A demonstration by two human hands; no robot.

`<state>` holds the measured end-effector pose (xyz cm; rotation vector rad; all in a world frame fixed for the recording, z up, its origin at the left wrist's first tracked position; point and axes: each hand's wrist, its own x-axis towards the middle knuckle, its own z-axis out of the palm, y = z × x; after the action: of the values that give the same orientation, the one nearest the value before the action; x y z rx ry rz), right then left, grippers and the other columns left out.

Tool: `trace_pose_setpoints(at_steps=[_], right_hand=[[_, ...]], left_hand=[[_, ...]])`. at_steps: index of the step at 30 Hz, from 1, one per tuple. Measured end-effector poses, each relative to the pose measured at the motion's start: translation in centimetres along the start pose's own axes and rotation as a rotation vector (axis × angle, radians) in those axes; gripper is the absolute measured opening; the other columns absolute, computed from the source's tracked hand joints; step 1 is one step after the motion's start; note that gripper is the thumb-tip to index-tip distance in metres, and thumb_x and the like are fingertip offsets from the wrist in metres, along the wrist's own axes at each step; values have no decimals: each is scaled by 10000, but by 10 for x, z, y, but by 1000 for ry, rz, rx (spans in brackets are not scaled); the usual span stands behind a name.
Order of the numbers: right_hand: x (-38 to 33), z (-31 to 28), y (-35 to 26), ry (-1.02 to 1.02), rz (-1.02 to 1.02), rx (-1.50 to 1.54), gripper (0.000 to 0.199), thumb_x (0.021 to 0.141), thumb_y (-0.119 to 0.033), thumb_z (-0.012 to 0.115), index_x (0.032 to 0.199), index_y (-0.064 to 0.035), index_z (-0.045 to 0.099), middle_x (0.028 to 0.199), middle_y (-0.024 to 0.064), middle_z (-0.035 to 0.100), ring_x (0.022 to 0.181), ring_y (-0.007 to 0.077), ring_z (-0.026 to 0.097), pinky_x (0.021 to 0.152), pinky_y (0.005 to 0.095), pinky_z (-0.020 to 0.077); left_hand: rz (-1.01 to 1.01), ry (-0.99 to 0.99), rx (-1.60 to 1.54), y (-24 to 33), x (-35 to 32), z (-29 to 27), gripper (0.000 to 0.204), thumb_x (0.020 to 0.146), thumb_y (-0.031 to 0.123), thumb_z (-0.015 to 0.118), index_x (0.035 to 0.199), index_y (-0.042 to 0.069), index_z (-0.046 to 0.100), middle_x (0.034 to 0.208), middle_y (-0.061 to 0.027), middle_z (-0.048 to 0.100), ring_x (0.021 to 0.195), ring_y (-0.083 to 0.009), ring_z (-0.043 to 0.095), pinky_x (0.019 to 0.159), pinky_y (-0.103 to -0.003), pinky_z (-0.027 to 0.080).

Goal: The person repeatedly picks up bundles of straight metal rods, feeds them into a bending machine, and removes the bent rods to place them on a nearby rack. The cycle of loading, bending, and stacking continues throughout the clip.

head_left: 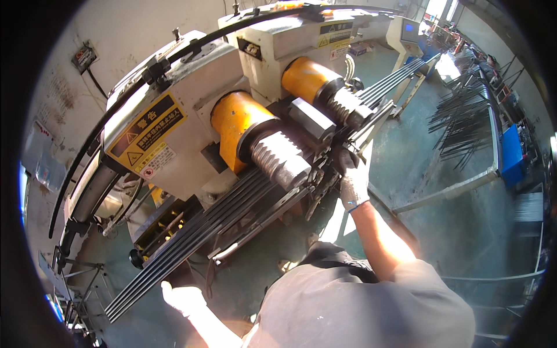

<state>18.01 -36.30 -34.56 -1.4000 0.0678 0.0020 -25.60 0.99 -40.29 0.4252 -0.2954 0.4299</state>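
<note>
My left hand [184, 298], in a white glove, is just below the near left ends of a row of dark metal bars [168, 267]. A small gap shows between hand and bars; the thumb stands out and nothing is seen in the hand. My right hand [354, 182], gloved in white with a dark patch toward the fingers, reaches in at the front of the machine [203, 104], beside the dark clamping parts [325, 165]. Its fingertips are lost among these parts, so its grip is hidden. The bars run slantwise under a thick ridged metal screw [281, 159] in an orange housing [241, 124].
A second orange housing [310, 75] with a ridged screw stands farther right. A black hose [191, 49] arches over the machine. On the right, many thin rods [464, 116] lie by a low metal frame [452, 191] and a blue bin [512, 153]. A control panel [408, 32] stands at the back.
</note>
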Motion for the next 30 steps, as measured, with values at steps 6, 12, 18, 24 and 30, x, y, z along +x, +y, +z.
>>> trace_pose_setpoints(at_steps=[6,12,18,24,30], right_hand=[[16,35,-32,-94,-13,269,285,1146,-242,646,1244,-11,781,1178,110,801,1054,217,743,939,375,582],[47,48,-15,-100,206,413,331,1168,-316,611,1043,-45,755,866,83,752,691,228,704,655,383,565],[54,51,-28,-17,294,416,285,1133,-316,637,1064,-69,760,862,70,767,744,215,712,731,392,565],[88,45,-7,-195,373,441,222,1123,-185,592,1248,-32,693,933,145,775,696,250,745,538,384,566],[104,55,-19,-300,239,464,448,1028,-182,749,1416,-60,560,893,148,726,641,290,752,476,410,567]], left_hand=[[31,296,-108,47,-35,11,502,1185,506,580,775,219,621,562,89,312,423,-109,299,425,-284,329],[473,803,701,30,18,80,460,1193,436,582,1343,9,661,1277,-160,664,1148,-288,657,1070,-426,520],[658,876,981,44,124,191,578,1175,359,644,1564,-66,607,1508,-210,696,1323,-293,687,1197,-435,525],[811,715,1269,19,216,241,438,1142,215,669,1512,-16,625,1316,-185,762,1214,-281,725,1117,-447,588],[699,663,1317,-27,279,299,417,1125,151,636,1520,25,587,1201,-146,788,1090,-252,767,1014,-429,639]])
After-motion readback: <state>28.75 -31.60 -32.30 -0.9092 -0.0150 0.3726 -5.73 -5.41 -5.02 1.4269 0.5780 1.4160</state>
